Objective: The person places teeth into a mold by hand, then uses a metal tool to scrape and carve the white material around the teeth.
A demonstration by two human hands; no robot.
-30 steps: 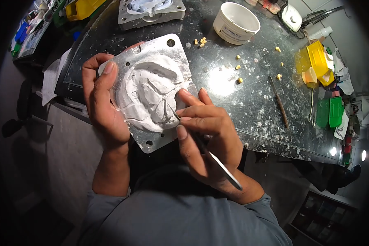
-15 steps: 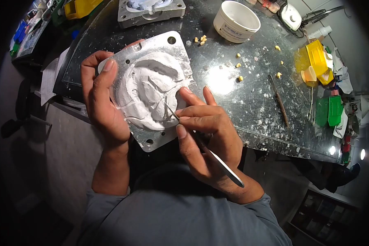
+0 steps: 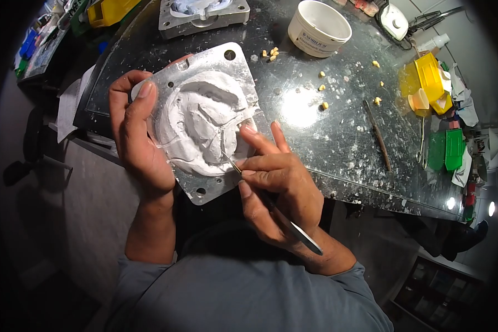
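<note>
One left hand (image 3: 141, 146) grips a metal plate (image 3: 214, 56) bearing a white cast (image 3: 203, 124), the right hand (image 3: 285, 188) pinching a tool (image 3: 300, 234) at the cast's five o'clock.

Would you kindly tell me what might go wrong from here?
The thin tool in the right hand has its tip at the white material; a slip might gouge it. The left hand grips the metal plate by one side, so pressing might tilt it. Small yellowish pieces lie loose on the table; a bump could scatter them.

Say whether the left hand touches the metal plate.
Touching. The head view shows the left hand gripping the metal plate, thumb over one corner.
</note>
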